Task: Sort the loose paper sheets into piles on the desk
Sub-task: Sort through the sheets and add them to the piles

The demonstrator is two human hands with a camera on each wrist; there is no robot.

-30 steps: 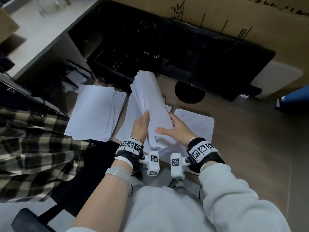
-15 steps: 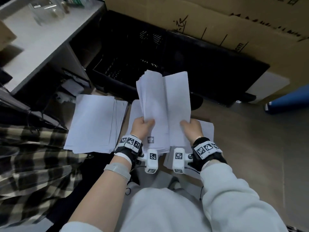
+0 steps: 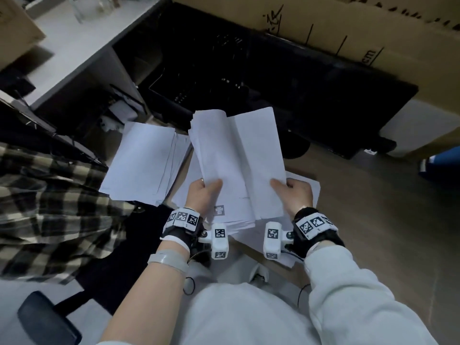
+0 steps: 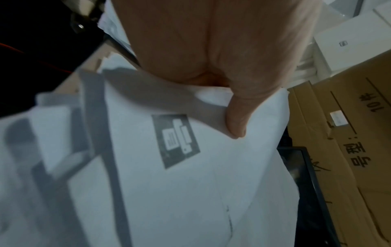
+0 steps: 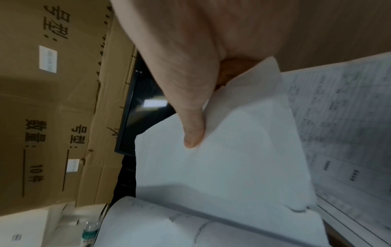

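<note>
- Desk (image 3: 373, 220) is bearing a paper pile (image 3: 142, 160) at left.
- Stack of sheets (image 3: 219, 170) is being held above the desk, left hand (image 3: 202, 195) gripping it, thumb on top.
- Single sheet (image 3: 258, 155) is being pinched by right hand (image 3: 296, 195), touching the stack.

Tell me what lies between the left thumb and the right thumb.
In the head view, only paper: the stack that the left hand grips, and the single sheet that the right hand peels off it. No bare desk shows between them.
</note>
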